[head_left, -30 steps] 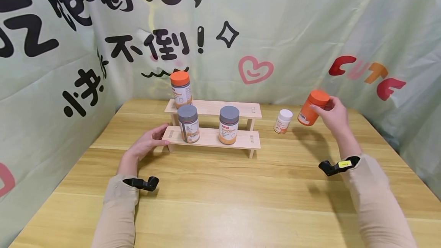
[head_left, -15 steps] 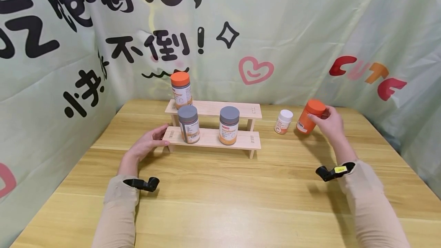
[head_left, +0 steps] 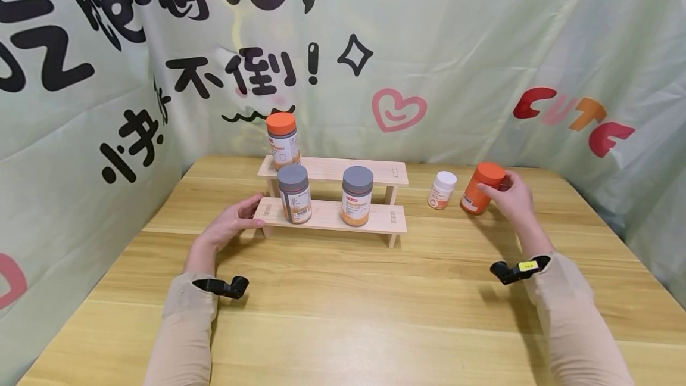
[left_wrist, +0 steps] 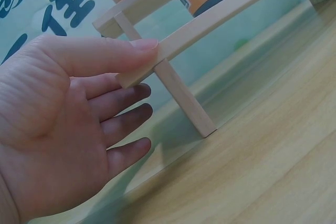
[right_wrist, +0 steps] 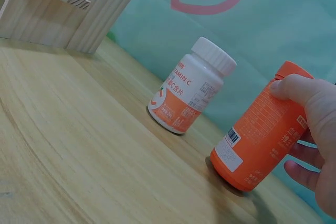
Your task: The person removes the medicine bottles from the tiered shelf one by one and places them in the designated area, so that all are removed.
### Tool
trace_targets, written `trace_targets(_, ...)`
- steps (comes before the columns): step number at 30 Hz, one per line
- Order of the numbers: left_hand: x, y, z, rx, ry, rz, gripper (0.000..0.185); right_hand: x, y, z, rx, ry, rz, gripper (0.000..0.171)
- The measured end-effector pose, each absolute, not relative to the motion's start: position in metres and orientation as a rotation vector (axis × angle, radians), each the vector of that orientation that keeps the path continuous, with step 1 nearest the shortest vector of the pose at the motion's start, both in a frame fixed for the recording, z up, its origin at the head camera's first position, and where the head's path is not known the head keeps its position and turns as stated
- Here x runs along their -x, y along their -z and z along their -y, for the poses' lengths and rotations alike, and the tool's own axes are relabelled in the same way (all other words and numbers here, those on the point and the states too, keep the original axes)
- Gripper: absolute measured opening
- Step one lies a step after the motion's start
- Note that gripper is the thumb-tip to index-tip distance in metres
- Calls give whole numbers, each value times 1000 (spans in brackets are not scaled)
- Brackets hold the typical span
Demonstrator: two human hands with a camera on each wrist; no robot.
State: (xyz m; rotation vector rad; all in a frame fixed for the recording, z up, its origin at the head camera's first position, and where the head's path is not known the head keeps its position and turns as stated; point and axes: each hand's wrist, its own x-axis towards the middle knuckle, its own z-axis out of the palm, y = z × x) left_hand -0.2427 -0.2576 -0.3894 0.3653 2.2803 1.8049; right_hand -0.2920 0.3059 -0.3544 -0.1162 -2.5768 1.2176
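Note:
At the right of the head view, my right hand (head_left: 513,196) holds an orange supplement bottle (head_left: 480,189) by its upper part, thumb on the near side. The bottle's base (right_wrist: 231,174) appears to be at the tabletop. Just left of it stands a small white vitamin C bottle (head_left: 442,190). My left hand (head_left: 231,223) pinches the left end of the lower tier of a two-step wooden display rack (head_left: 327,210), thumb on top and index finger beneath; its other fingers (left_wrist: 123,121) extend below the board.
Two grey-lidded bottles (head_left: 294,194) (head_left: 356,196) stand on the rack's lower tier. An orange-lidded bottle (head_left: 283,140) is on the upper tier's left end. Behind the wooden table (head_left: 343,302) hangs a printed cloth backdrop (head_left: 461,46).
My right hand has lowered the orange bottle from the air to the table beside the white bottle, and the bottle has become more upright. The left hand stays on the rack.

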Motion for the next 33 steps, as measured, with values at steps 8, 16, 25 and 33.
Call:
trace_targets(8,244,390,257,-358,-1807,-2282,80,293,358,-306,127,-1229,2572,67)
trace_targets(16,243,390,257,-363,-1810,-2271,80,293,358,-305,85,-1256,2579,67)
trace_targets(25,243,390,258,-362,-1813,-2271,80,290,356,-309,-11,-1269,2592,67)
trace_targets(33,243,390,258,-356,-1811,-2271,80,288,345,-309,33,-1304,2601,70)
